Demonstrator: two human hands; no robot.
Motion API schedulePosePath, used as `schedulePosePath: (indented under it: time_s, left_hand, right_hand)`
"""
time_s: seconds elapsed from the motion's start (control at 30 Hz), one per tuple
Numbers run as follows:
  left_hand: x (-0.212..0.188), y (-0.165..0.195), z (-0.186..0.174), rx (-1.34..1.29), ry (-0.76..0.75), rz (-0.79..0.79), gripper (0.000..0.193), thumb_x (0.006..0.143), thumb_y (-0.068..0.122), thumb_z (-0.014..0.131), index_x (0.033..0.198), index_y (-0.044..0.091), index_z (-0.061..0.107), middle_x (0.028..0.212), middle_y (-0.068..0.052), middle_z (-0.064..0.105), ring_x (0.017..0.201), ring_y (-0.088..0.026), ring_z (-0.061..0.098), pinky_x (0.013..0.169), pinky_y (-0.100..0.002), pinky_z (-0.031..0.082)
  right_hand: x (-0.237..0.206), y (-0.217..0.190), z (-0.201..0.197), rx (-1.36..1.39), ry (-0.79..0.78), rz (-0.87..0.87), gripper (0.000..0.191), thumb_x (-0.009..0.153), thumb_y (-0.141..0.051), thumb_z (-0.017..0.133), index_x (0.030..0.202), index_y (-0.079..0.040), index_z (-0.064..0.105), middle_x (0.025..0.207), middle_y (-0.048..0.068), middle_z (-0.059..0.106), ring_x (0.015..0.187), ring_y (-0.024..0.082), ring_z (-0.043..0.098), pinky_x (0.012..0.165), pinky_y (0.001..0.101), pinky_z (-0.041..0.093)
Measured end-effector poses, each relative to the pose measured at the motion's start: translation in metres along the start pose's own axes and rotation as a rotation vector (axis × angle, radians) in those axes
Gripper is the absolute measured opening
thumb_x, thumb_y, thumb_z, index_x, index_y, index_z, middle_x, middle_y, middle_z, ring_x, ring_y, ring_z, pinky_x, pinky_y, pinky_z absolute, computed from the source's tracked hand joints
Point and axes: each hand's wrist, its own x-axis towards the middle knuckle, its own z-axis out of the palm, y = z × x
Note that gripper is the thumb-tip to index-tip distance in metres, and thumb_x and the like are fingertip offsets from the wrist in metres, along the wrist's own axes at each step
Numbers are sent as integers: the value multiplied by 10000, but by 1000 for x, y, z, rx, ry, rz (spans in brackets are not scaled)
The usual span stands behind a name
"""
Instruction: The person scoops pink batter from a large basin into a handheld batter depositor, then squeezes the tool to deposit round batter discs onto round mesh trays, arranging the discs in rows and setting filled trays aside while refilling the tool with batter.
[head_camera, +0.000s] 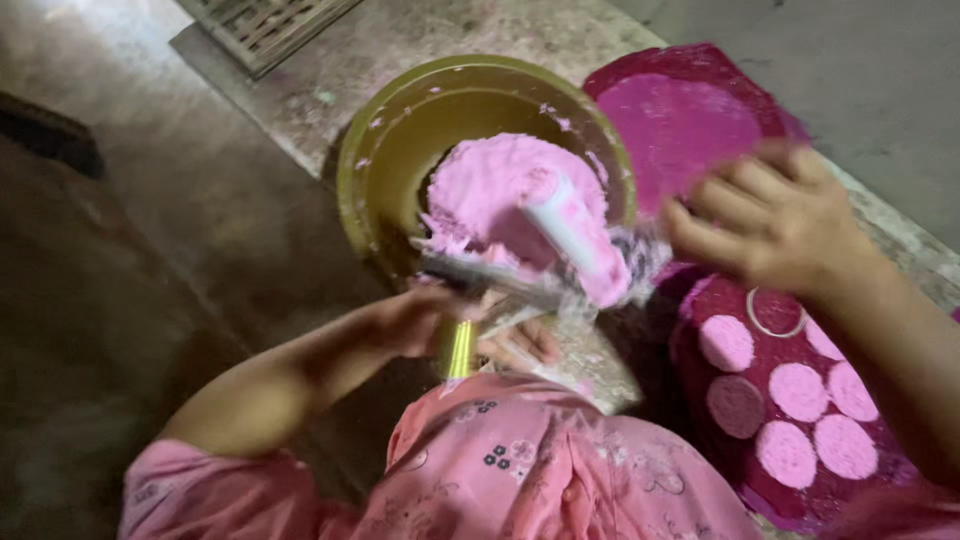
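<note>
Pink dough (500, 190) is heaped in an olive-green bowl (385, 150), which stands on a stone slab (300, 90). A white roller (565, 235), smeared pink, lies tilted against the heap, at the near right of the bowl.

The left hand (420, 320) is held at the near rim of the bowl. Its grip is closed on a thin blurred tool (490, 280), and a yellow-green handle (460, 350) shows just below the hand; whether the two are one piece cannot be told. Fingers (520, 345) also show just below the tool.

The right hand (775, 220) is raised above a magenta cloth (700, 360), fingers curled and loosely spread. It is blurred, and whether anything is held in its grip cannot be told.

On the cloth lie six flat pink discs (800, 390) and a thin metal ring (775, 315), set near the discs. A second magenta sheet (690, 120) with a pale pink round lies beyond, touching the right rim of the bowl.

As a judgement: dough is being portioned from the bowl. The tool is best drawn along the edge of the heap, so that an even lump is taken. The bowl should be kept steady. New pieces are best laid apart from the discs, so that edges are not joined.
</note>
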Motion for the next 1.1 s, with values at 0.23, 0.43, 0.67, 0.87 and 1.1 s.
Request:
schedulePosePath:
  time_s: [0.23,0.43,0.67,0.87,1.1]
  left_hand:
    - [13,38,-15,639,911,327,143,934,147,667,1024,36,665,798,-78,640,640,-158,598,545,-336,490]
    - [18,45,-37,1590,1144,908,222,924,150,737,1090,42,636,1014,-128,662,935,-317,644,821,-453,512]
    - [21,19,-51,1244,1119,780,312,934,146,753,1185,9,629,1094,-144,665,988,-316,665,864,-422,532]
    - [21,15,-53,1188,1130,780,284,939,125,760,1183,30,652,1130,-142,693,1044,-307,680,909,-425,541]
    - [20,16,-52,1315,1096,788,266,909,101,759,1154,37,677,1133,-144,702,1063,-326,669,923,-446,526]
  right_hand:
    - [82,-99,124,1063,-480,831,467,855,-263,773,1239,-79,580,1005,182,689,902,347,705,794,476,548]
    - [136,-188,202,702,-734,403,186,868,-218,665,866,-57,757,878,186,739,752,352,717,650,471,571]
    - [151,-148,201,429,-864,160,198,916,-144,611,846,-118,795,935,121,756,850,261,727,674,428,578]
    - [182,-147,214,169,-199,-204,349,812,-95,593,1139,-92,714,1211,123,657,1019,248,739,868,402,625]
    - [134,-144,200,535,-967,25,156,920,-111,611,883,-48,750,850,160,744,767,310,757,652,415,622]
